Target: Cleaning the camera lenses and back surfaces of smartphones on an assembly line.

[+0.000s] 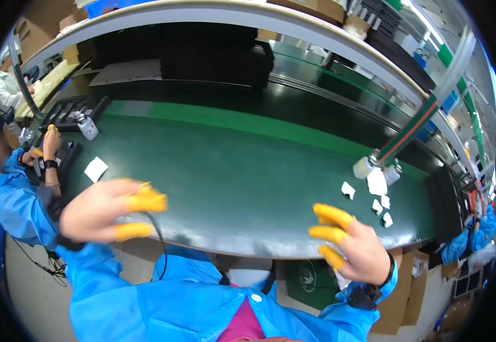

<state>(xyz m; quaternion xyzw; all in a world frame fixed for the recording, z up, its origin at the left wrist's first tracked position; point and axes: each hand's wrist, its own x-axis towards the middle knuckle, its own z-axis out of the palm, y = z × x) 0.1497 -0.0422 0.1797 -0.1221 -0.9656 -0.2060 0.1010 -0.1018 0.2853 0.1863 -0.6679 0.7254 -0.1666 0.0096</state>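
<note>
A white square sheet [95, 169] lies on the green bench [231, 165], just beyond the left hand [96, 212], whose yellow-covered fingers are spread. 4 crumpled white scraps [347, 190] lie near the right hand [362, 251], its fingers also spread. Farther out, 2 bottles [364, 168] stand by a larger white piece [377, 182]. At far left, a co-worker [19, 194] in blue sits by a black tray [68, 113].
</note>
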